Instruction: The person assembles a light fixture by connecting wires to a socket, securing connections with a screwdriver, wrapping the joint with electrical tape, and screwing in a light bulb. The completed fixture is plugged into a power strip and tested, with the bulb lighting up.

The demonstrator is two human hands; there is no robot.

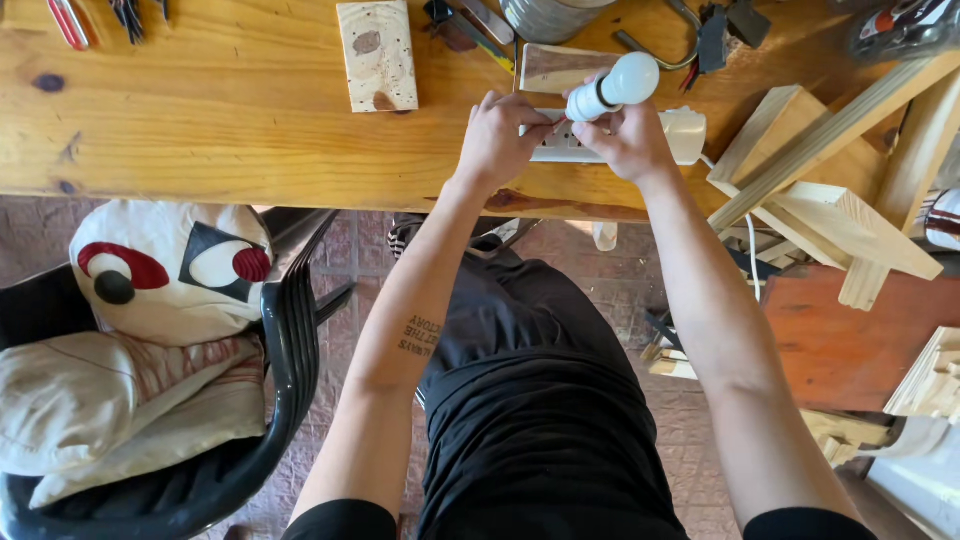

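Observation:
My right hand (628, 140) grips a white light bulb (615, 86) by its base, the round globe pointing up and to the right. My left hand (497, 135) pinches a thin tool or wire at the bulb's base, fingertips touching it. Both hands hover over a white power strip (680, 135) lying on the wooden workbench (200, 110) near its front edge. The strip's middle is hidden by my hands.
A small wood block (377, 55) and another wood piece (555, 66) lie behind the hands, with hand tools along the bench's far edge. Wooden frames (830, 190) lean at the right. A black chair (285, 340) at left holds cloth bags (160, 270).

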